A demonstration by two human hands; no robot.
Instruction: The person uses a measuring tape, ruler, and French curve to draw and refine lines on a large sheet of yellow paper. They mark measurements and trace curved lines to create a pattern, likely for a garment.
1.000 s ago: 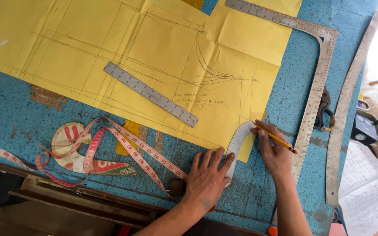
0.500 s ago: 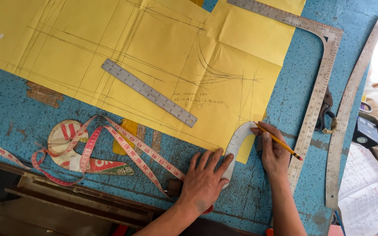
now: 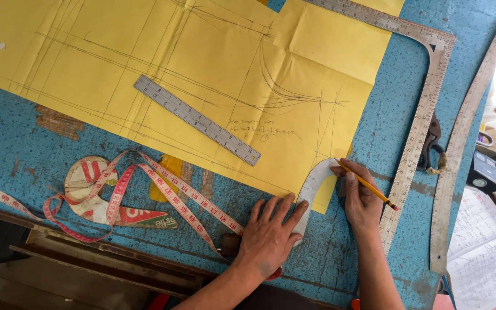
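On the blue table, left hand flat, fingers spread, pinning curved ruler, right hand seemingly gripping pencil.

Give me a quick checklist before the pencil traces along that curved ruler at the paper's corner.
1. Left hand pressing the curved ruler flat: ok.
2. Right hand gripping the pencil, tip at the curve's upper end: ok.
3. Curve lying on the yellow paper corner: ok, though its lower end sits on the blue table.
4. Paper flat: not ok, creases show.
5. Tape measure off the curve: ok.
6. Straight ruler away from the corner: ok.
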